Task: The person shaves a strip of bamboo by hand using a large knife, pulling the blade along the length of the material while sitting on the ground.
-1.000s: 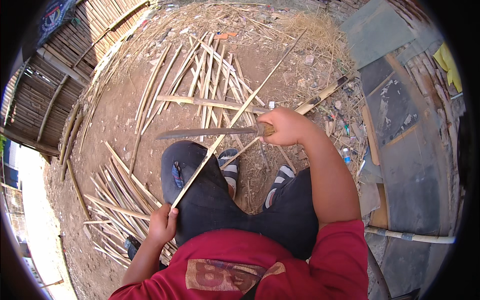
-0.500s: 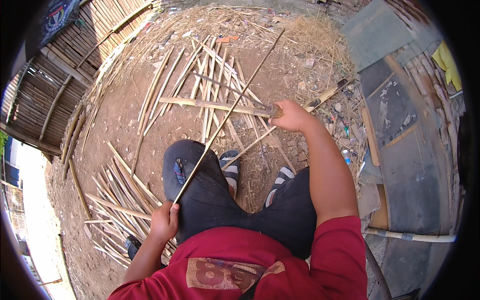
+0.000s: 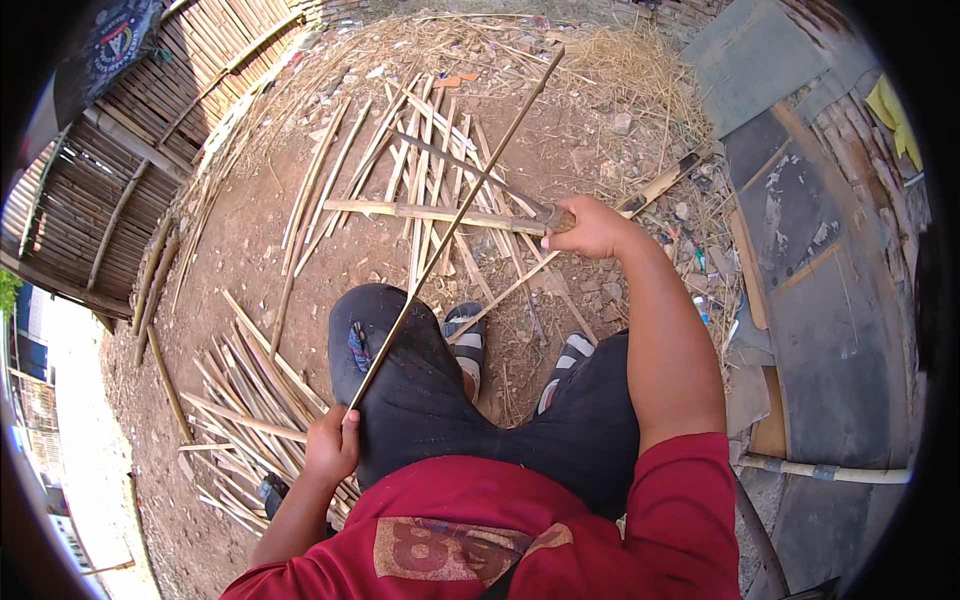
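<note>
My left hand (image 3: pixel 332 445), closed beside my left thigh, grips the near end of a long thin bamboo strip (image 3: pixel 425 278). The strip slants across my left knee, its far end pointing up and away to the right. Out in front, my right hand (image 3: pixel 590 228) is wrapped round the handle of a long knife (image 3: pixel 470 170). Its dark narrow blade points away to the left and crosses the strip; whether they touch I cannot tell. A pale split bamboo piece (image 3: pixel 430 211) lies crosswise below the blade, its right end close to my right hand.
Split bamboo strips (image 3: pixel 425 130) lie scattered on the dirt ahead. Another pile of strips (image 3: pixel 250 385) is beside my left leg. Dark boards (image 3: pixel 830 360) line the right side, with dry straw (image 3: pixel 640 80) at the far right. A bamboo wall (image 3: pixel 130 170) stands left.
The knife blade, blurred before, is now sharp, its tip slightly farther away. The strip has shifted only a little in view. Both hands keep their grips.
</note>
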`<state>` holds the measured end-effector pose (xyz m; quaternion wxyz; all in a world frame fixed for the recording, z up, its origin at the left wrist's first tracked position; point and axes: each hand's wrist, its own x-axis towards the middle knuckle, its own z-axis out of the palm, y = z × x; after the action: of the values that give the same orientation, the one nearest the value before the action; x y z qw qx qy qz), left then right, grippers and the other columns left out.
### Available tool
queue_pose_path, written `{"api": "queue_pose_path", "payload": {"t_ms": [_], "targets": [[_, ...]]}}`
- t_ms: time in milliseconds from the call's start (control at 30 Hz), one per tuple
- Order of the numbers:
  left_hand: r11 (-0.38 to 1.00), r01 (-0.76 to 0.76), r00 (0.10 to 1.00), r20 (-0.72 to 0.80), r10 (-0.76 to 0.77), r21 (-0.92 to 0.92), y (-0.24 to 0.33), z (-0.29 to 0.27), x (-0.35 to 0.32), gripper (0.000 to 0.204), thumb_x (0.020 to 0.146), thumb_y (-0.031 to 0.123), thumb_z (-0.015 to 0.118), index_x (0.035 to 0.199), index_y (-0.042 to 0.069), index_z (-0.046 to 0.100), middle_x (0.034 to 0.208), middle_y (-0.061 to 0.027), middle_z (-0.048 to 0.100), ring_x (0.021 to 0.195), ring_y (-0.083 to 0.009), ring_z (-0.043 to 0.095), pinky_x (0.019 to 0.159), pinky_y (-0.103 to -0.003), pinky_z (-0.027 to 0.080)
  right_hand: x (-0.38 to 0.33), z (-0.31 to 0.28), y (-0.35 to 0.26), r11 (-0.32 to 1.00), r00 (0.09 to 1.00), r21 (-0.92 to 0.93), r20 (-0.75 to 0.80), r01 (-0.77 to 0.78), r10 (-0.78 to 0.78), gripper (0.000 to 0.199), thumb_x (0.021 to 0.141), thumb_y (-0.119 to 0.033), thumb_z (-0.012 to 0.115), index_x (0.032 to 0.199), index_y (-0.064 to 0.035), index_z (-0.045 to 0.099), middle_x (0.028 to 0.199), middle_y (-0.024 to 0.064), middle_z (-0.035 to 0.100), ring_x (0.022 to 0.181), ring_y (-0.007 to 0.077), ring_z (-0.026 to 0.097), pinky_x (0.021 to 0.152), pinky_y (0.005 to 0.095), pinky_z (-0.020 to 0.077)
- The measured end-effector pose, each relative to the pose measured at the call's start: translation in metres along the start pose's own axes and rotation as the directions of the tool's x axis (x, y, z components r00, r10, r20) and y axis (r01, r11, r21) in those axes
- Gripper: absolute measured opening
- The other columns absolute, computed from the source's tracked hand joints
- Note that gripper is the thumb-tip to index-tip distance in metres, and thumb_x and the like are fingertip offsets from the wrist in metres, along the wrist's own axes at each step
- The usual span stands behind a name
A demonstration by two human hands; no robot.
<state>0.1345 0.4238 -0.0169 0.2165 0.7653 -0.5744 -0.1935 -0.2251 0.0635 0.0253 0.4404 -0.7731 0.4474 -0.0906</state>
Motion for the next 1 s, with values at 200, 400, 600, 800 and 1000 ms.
{"api": "queue_pose_path", "payload": {"t_ms": [200,400,600,800,1000], "targets": [[0.999,0.007,1.000,0.024,-0.008,0.049,0.004,-0.004,-0.004,0.035,0.103,0.027,0.056,0.081,0.000,0.053,0.068,-0.0274,0.057,0.067,-0.0507,0.058,0.060,-0.053,0.043,-0.011,0.026,-0.039,0.928,0.985,-0.344,-0.040,0.144,-0.168,0.052,0.079,-0.034,0.082,0.121,-0.0042,0.071,0.097,0.0207,0.074,0.094,0.0318,0.072,0.082,0.0428,0.0537],[0.998,-0.024,0.999,-0.026,0.025,0.051,-0.004,0.006,-0.003,0.035,0.103,0.029,0.057,0.084,0.000,0.054,0.070,-0.0277,0.059,0.069,-0.0516,0.059,0.062,-0.056,0.044,-0.002,0.010,-0.021,0.974,1.000,-0.224,-0.017,0.019,-0.024,0.052,0.079,-0.032,0.082,0.121,-0.0051,0.071,0.101,0.0222,0.074,0.097,0.0358,0.071,0.089,0.0447,0.0542],[0.994,0.009,1.000,-0.008,-0.008,0.109,0.010,-0.005,-0.007,0.037,0.102,0.030,0.058,0.083,0.000,0.053,0.069,-0.0283,0.059,0.069,-0.0527,0.058,0.062,-0.057,0.043,0.001,0.017,-0.018,0.936,0.975,-0.350,-0.198,0.027,-0.102,0.038,0.077,-0.021,0.074,0.112,-0.0081,0.073,0.101,0.0217,0.073,0.096,0.0372,0.070,0.085,0.0438,0.0563],[0.999,-0.021,0.999,-0.042,0.023,0.048,-0.003,0.005,-0.005,0.035,0.103,0.030,0.058,0.085,0.000,0.056,0.068,-0.0274,0.059,0.068,-0.0508,0.060,0.061,-0.054,0.045,-0.003,0.026,-0.042,0.922,0.998,-0.382,0.019,0.064,-0.062,0.042,0.078,-0.026,0.077,0.116,-0.0085,0.074,0.098,0.0212,0.073,0.093,0.0389,0.070,0.085,0.0436,0.0559],[0.997,0.033,0.998,0.052,-0.037,0.063,-0.001,-0.007,-0.002,0.036,0.104,0.030,0.056,0.084,0.000,0.058,0.072,-0.0270,0.060,0.070,-0.0496,0.060,0.062,-0.051,0.046,0.004,0.016,0.012,0.941,0.931,-0.335,-0.333,0.035,-0.153,0.044,0.078,-0.025,0.077,0.119,-0.0111,0.074,0.098,0.0243,0.073,0.092,0.0392,0.070,0.083,0.0448,0.0561]]}}
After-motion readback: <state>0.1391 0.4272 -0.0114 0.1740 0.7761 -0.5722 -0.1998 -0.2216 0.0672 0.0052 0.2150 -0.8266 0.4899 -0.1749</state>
